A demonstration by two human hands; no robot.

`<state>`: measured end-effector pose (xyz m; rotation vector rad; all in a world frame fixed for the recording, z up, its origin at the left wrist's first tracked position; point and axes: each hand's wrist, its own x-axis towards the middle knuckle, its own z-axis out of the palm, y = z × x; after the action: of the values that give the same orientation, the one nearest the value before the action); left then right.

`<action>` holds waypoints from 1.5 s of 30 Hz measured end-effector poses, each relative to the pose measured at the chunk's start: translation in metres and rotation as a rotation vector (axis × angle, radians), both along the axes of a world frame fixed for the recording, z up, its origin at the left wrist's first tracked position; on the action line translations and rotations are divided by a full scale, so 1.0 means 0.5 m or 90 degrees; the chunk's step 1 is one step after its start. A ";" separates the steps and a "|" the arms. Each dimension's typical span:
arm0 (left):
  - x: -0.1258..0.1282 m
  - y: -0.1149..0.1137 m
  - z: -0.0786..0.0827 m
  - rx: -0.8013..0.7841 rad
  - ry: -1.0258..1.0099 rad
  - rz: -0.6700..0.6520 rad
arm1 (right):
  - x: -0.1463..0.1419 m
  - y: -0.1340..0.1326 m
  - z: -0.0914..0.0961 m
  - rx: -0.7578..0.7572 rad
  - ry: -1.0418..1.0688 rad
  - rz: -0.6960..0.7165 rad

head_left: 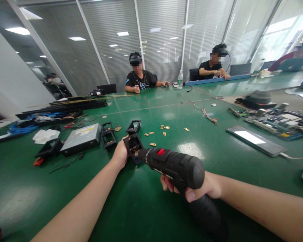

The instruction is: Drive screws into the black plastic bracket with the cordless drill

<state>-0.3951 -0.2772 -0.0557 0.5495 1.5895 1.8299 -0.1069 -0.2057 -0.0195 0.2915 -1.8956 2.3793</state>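
Left hand (120,154): wrapped round the side of black housing (131,140), steadying it on green table (151,208), just ahead of centre.
Right hand (199,188): fist closed on the grip of electric screwdriver (176,166).
Bit: nose pushed into the housing's open face; tip hidden, brass showing inside.
Brass plates (164,127): scattered loose just beyond the housing, not touching it.
Spare black frames (108,136): left of and behind the held one, untouched, beside silver drive (81,138).
Progress: probably mid-step on this unit, with the driver engaged; screw state cannot be told. Whether the loose plates and spare frames are finished or pending is unclear.
Far edge: two people seated, hands on their own work.
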 end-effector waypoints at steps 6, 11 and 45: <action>0.006 0.000 0.008 -0.007 -0.010 0.007 | -0.001 0.004 -0.007 -0.004 0.022 0.007; 0.009 0.000 0.011 0.000 -0.016 0.009 | 0.000 0.004 -0.003 -0.001 0.000 0.012; -0.005 0.004 -0.004 -0.006 -0.011 0.020 | 0.005 0.003 0.002 -0.014 -0.043 0.003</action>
<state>-0.3976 -0.2750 -0.0575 0.5046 1.6030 1.8442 -0.1045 -0.2044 -0.0184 0.2170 -1.8964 2.4419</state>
